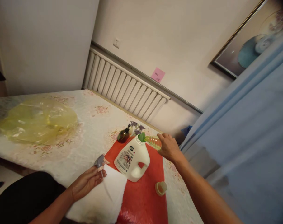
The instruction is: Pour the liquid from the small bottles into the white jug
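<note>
A white detergent jug (133, 158) stands uncapped on a red mat (146, 202), with a green piece, perhaps a funnel, (141, 137) at its mouth. My right hand (169, 147) is wrapped round a clear ribbed bottle (153, 142), which lies tilted nearly level with its neck end at the green piece. In my left hand (91, 180), over a white cloth (104, 199), is a grey trigger spray head (100, 161) with its thin dip tube hanging down. The jug's round cap (161, 188) rests on the right side of the mat.
Behind the jug are a dark pump bottle (124, 135) and several grey spray heads (137, 127). A crumpled yellow plastic bag (38, 121) lies at the left of the floral tablecloth (90, 130). A radiator (124, 81) borders the far edge; a blue curtain (244, 130) hangs at right.
</note>
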### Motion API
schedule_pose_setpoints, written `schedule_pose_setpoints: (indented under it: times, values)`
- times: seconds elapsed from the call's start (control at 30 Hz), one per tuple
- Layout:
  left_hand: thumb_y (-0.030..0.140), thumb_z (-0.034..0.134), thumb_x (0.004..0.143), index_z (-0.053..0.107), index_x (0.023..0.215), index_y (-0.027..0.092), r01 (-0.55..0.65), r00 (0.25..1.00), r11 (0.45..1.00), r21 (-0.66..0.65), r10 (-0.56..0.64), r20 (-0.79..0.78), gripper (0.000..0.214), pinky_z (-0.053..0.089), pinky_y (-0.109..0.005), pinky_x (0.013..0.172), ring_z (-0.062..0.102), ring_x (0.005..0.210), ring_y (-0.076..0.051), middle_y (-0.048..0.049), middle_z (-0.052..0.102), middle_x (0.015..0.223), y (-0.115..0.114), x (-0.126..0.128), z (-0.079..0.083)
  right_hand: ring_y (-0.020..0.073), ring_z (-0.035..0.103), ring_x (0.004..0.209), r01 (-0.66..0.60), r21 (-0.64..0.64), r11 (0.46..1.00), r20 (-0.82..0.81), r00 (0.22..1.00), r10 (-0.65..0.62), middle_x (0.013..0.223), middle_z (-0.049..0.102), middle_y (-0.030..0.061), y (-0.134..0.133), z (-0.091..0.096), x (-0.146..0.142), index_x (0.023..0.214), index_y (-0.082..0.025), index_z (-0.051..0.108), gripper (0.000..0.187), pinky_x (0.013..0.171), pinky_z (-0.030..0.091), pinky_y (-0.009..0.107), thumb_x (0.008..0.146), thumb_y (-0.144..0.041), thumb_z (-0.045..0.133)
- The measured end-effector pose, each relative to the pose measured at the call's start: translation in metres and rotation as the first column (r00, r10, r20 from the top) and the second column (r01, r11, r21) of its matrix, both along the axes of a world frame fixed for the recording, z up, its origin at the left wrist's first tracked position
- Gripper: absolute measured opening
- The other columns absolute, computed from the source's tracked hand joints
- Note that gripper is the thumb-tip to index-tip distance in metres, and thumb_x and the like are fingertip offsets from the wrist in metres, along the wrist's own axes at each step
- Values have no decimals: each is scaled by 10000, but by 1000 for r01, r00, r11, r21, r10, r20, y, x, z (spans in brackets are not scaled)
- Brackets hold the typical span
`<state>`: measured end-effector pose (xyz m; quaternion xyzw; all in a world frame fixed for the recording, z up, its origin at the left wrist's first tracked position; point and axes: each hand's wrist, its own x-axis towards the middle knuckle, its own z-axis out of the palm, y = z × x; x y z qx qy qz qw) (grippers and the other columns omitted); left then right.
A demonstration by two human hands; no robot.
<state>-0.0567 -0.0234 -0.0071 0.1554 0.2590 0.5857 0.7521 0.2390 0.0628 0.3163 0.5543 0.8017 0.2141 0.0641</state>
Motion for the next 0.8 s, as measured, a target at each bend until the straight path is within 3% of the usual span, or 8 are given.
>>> schedule_pose_setpoints:
  times: [0.8]
  values:
    - [206, 720, 869, 593, 1251, 195, 13, 999, 1000, 2, -13, 36, 403, 539, -287, 815, 716, 949, -201, -93, 734, 999, -2, 0, 2, 311, 491, 1126, -27, 19, 999, 47, 999, 26, 1247, 576, 142, -1, 4, -3, 1358, -214, 491, 624, 852, 347, 383, 744, -149, 583]
